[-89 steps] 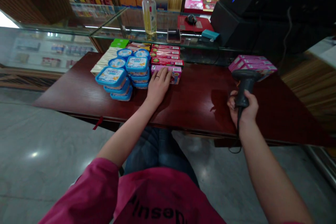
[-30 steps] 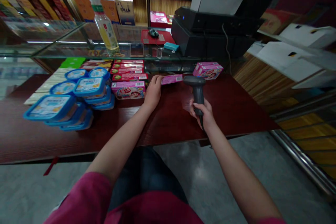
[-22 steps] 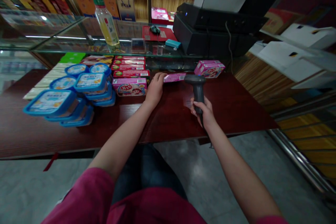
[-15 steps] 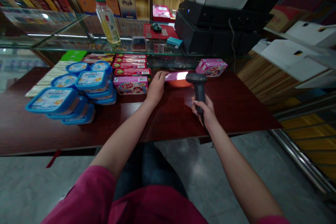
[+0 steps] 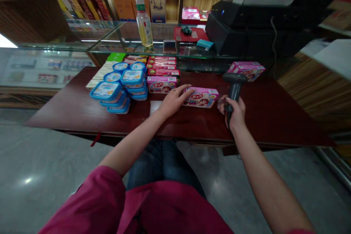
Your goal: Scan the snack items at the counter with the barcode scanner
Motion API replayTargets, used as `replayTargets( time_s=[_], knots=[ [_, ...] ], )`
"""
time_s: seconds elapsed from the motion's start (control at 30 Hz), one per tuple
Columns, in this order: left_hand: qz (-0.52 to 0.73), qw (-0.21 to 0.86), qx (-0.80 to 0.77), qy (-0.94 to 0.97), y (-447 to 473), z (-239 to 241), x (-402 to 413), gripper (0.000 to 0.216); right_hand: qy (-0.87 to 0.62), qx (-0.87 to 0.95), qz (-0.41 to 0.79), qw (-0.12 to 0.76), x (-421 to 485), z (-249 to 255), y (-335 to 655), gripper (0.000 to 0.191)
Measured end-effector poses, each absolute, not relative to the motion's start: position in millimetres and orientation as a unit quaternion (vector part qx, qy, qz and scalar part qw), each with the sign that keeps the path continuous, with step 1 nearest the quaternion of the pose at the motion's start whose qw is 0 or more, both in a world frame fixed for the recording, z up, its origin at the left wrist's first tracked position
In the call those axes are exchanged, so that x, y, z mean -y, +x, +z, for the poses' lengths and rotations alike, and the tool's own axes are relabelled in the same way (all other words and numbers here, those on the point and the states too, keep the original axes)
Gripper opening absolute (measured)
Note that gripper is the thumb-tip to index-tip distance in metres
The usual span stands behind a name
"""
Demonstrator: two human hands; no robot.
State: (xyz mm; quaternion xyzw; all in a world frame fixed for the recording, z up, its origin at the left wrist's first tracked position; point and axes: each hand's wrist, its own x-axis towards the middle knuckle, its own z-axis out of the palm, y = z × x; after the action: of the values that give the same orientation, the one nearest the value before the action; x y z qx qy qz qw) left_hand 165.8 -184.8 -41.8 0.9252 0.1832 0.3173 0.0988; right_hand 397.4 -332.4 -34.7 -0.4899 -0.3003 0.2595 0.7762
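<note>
My left hand (image 5: 174,101) grips the left end of a pink carton (image 5: 202,99) that rests on the dark red-brown table, its printed front facing me. My right hand (image 5: 235,111) is wrapped around the handle of a black barcode scanner (image 5: 235,85), whose head is just right of that carton. A second pink carton (image 5: 161,85) lies at the front of a row of red boxes (image 5: 161,66) to the left. Behind the scanner is another pink carton (image 5: 251,70), partly hidden by it.
Stacked blue-lidded tubs (image 5: 106,90) and pale packs (image 5: 100,75) occupy the table's left part. Along the back runs a glass counter (image 5: 115,45) bearing a bottle (image 5: 144,25), a mouse (image 5: 186,30) and a light-blue box (image 5: 205,44). Black equipment (image 5: 233,33) stands at back right.
The pink carton in my left hand has come nearer to me and now shows its printed front. The scanner's bright light on it is gone. The camera view has turned left.
</note>
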Motion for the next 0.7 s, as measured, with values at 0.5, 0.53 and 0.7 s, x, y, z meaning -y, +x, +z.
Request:
replayTargets(
  time_s=[0.5, 0.53, 0.7],
  knots=[
    [0.267, -0.047, -0.274, 0.923, 68, -27, 208, 0.054, -0.45, 0.343, 0.362, 0.741, 275, -43, 304, 0.039],
    [0.255, -0.044, -0.277, 0.925, 73, -26, 210, 0.055, -0.453, 0.34, 0.364, 0.74, 274, -44, 303, 0.042],
    [0.257, -0.029, -0.326, 0.909, 78, -29, 201, 0.057, -0.469, 0.341, 0.35, 0.736, 278, -45, 313, 0.046]
  ],
)
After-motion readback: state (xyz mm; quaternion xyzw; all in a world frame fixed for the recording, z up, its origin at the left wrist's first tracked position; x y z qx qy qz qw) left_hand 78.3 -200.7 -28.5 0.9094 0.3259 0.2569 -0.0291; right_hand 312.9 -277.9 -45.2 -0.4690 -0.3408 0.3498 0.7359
